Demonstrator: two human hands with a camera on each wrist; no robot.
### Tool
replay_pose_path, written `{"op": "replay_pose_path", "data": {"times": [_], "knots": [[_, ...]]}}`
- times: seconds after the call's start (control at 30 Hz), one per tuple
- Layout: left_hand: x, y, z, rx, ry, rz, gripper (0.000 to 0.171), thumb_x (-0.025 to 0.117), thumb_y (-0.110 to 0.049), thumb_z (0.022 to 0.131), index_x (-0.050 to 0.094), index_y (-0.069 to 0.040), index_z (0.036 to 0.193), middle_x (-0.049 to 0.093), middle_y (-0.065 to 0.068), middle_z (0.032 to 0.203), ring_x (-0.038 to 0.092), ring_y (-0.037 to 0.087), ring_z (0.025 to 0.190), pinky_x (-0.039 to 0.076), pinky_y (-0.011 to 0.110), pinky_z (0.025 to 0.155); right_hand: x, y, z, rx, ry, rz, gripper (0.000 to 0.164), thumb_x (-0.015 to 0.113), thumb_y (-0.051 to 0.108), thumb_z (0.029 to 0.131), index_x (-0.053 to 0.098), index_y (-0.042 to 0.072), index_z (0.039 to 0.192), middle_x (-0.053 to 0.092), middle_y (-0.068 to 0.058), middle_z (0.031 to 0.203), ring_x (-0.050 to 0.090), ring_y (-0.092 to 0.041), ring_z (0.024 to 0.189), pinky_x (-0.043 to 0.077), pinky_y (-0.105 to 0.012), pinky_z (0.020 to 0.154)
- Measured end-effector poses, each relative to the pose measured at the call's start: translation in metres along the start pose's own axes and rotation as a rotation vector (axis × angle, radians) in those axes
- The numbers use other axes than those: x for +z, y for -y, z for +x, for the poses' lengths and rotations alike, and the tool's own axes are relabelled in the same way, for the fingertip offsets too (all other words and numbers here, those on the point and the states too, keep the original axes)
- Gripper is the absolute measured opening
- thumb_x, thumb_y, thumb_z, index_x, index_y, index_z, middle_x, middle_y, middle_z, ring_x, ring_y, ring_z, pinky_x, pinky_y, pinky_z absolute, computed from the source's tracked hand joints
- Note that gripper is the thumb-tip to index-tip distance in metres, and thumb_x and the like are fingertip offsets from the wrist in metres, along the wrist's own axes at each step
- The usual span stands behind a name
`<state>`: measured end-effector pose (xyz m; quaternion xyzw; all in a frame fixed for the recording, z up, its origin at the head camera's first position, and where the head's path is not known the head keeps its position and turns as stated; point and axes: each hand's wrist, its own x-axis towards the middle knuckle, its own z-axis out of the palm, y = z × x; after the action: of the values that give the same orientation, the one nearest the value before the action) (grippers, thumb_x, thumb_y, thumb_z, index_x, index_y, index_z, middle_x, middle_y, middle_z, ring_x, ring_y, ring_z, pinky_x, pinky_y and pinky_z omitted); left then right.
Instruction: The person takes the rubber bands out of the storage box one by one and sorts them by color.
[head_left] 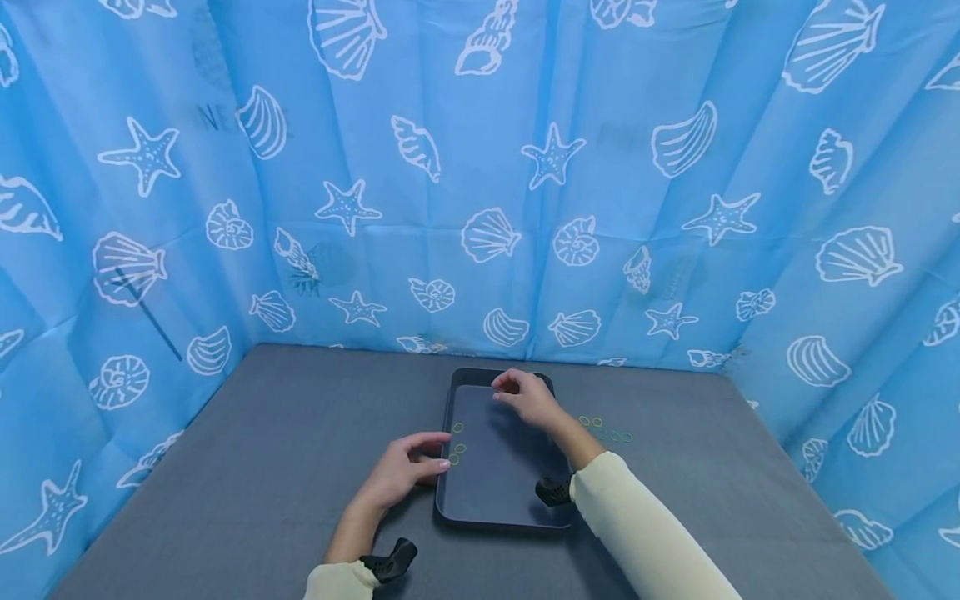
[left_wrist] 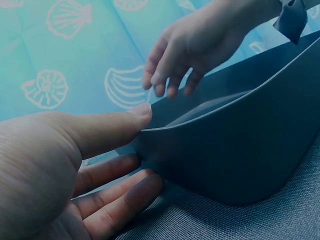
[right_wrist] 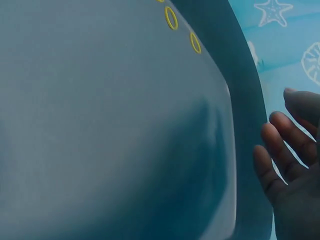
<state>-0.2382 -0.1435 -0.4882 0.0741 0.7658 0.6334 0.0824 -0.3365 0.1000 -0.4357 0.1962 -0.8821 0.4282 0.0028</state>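
Observation:
A dark rectangular tray with raised walls lies on the grey surface. Three small yellow rings sit inside it along the left wall; two rings show fully in the right wrist view. My left hand is at the tray's left side. In the left wrist view its thumb rests at the rim and the other fingers lie loosely by the outer wall. Over the far part of the tray hovers my right hand, fingers loosely bent. Nothing shows between its thumb and fingers in the right wrist view.
Right of the tray, two yellow rings and several green rings lie on the grey cloth. A blue curtain with white shell prints surrounds the table. Black devices are strapped to both wrists.

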Motion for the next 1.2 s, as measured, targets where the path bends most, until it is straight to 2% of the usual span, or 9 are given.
{"op": "replay_pose_path", "data": {"times": [0.17, 0.3, 0.47, 0.87, 1.0, 1.2], "knots": [[0.001, -0.002, 0.0, 0.001, 0.001, 0.005, 0.045, 0.073, -0.02, 0.088, 0.062, -0.009, 0.13, 0.058, 0.016, 0.122, 0.063, 0.021, 0.087, 0.055, 0.039, 0.077, 0.008, 0.002, 0.002, -0.056, 0.09, -0.005, 0.018, 0.064, 0.005, 0.093, 0.065, -0.003, 0.109, 0.066, -0.004, 0.096, 0.061, -0.019, 0.088, 0.049, -0.035, 0.076], [0.0, -0.002, 0.001, 0.011, -0.002, 0.016, 0.044, 0.073, -0.021, 0.089, 0.062, -0.009, 0.13, 0.058, 0.016, 0.123, 0.062, 0.021, 0.088, 0.054, 0.039, 0.078, 0.016, 0.001, 0.004, -0.074, 0.15, -0.01, 0.016, 0.064, 0.006, 0.094, 0.067, -0.001, 0.108, 0.064, -0.004, 0.094, 0.059, -0.018, 0.084, 0.049, -0.032, 0.071], [0.001, -0.004, 0.0, 0.008, -0.002, 0.015, 0.044, 0.072, -0.021, 0.089, 0.061, -0.01, 0.131, 0.058, 0.015, 0.124, 0.062, 0.021, 0.089, 0.054, 0.039, 0.077, 0.028, 0.001, 0.004, -0.013, 0.19, 0.006, 0.016, 0.063, 0.007, 0.094, 0.068, 0.001, 0.108, 0.063, -0.004, 0.092, 0.057, -0.015, 0.077, 0.049, -0.029, 0.066], [0.001, 0.0, 0.003, 0.008, 0.008, 0.005, 0.042, 0.072, -0.02, 0.09, 0.062, -0.01, 0.13, 0.058, 0.015, 0.123, 0.062, 0.021, 0.089, 0.054, 0.036, 0.075, 0.044, 0.002, 0.009, 0.04, 0.295, -0.029, 0.021, 0.062, 0.011, 0.095, 0.068, 0.005, 0.114, 0.066, -0.003, 0.101, 0.059, -0.017, 0.089, 0.048, -0.037, 0.081], [0.001, 0.001, 0.003, 0.02, 0.018, -0.028, 0.043, 0.072, -0.017, 0.09, 0.061, -0.006, 0.13, 0.057, 0.018, 0.122, 0.063, 0.022, 0.089, 0.055, 0.037, 0.075, 0.048, 0.004, 0.01, 0.054, 0.312, -0.036, 0.019, 0.063, 0.012, 0.094, 0.069, 0.006, 0.111, 0.067, -0.003, 0.102, 0.059, -0.017, 0.09, 0.047, -0.038, 0.081], [0.001, 0.001, 0.002, 0.024, 0.021, -0.064, 0.044, 0.071, -0.015, 0.089, 0.06, -0.004, 0.131, 0.056, 0.02, 0.122, 0.064, 0.022, 0.089, 0.056, 0.037, 0.074, 0.052, 0.005, 0.01, 0.089, 0.298, -0.046, 0.009, 0.063, 0.011, 0.094, 0.071, 0.009, 0.097, 0.065, 0.001, 0.089, 0.055, -0.015, 0.08, 0.045, -0.032, 0.074]]}}
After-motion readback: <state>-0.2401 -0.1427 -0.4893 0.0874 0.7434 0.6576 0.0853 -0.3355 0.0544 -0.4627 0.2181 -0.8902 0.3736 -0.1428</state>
